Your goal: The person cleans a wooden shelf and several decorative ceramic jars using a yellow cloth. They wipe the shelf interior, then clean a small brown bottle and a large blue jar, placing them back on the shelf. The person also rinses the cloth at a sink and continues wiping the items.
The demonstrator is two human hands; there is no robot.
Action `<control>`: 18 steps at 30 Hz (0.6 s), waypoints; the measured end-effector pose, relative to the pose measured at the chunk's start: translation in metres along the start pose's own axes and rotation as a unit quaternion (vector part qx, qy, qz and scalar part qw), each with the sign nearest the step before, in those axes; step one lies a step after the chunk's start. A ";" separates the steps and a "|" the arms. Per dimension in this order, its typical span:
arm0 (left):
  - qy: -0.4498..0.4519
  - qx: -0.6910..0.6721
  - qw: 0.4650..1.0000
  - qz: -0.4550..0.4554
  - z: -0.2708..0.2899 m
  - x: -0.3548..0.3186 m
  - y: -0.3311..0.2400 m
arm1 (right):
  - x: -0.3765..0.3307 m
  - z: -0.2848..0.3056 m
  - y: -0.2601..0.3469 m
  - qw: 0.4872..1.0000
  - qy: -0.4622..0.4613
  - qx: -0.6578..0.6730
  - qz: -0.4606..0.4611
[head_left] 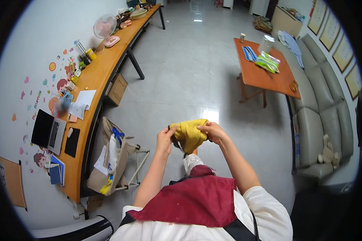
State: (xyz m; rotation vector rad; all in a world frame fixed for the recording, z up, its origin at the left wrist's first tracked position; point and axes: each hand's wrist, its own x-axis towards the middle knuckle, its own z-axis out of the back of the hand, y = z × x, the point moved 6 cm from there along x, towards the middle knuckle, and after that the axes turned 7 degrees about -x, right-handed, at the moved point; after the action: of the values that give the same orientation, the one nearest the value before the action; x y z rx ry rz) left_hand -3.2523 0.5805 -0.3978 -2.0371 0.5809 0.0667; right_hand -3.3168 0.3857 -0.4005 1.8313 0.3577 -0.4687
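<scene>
A red apron (185, 201) over a white shirt (265, 211) lies nearest the camera, and beyond it the forearms reach forward to a yellow cloth (190, 135) hanging between the hands. The left hand (166, 136) pinches its left edge and the right hand (214, 132) grips its upper right corner; both are closed on it, apparently to spread the top edge while the rest sags under its own weight. Held before the body, above the floor (181, 76), it is probably there so that both hands have room around it. It hides part of whatever lies below. Left of the left hand and nearer the body, a beige stand (95, 180) is the closest thing that could crowd that arm. Past it runs the long desk (102, 68) with a laptop (42, 127) and, farther ahead, a fan (105, 26); a box (117, 89) sits underneath, probably to save floor space. Ahead and right of the right hand, the red desk (251, 75) carries a jar (266, 44) and a green packet (267, 63); beyond it, a sofa (317, 90) bounds that side.
</scene>
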 end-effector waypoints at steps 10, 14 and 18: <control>-0.208 -0.009 0.963 -0.170 0.080 0.267 -0.183 | 0.294 0.024 0.195 0.994 -0.048 0.084 0.044; -0.229 0.021 0.954 -0.190 0.101 0.398 -0.227 | 0.414 0.036 0.276 0.990 -0.040 -0.044 0.128; -0.217 0.063 0.952 -0.208 0.096 0.526 -0.282 | 0.510 0.039 0.369 0.970 -0.057 -0.123 0.200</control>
State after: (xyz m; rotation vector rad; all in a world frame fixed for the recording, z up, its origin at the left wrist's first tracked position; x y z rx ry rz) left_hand -2.6483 0.5788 -0.3676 -1.8994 -0.1201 0.2131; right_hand -2.7041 0.2430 -0.3520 1.5737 -0.0360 -0.2353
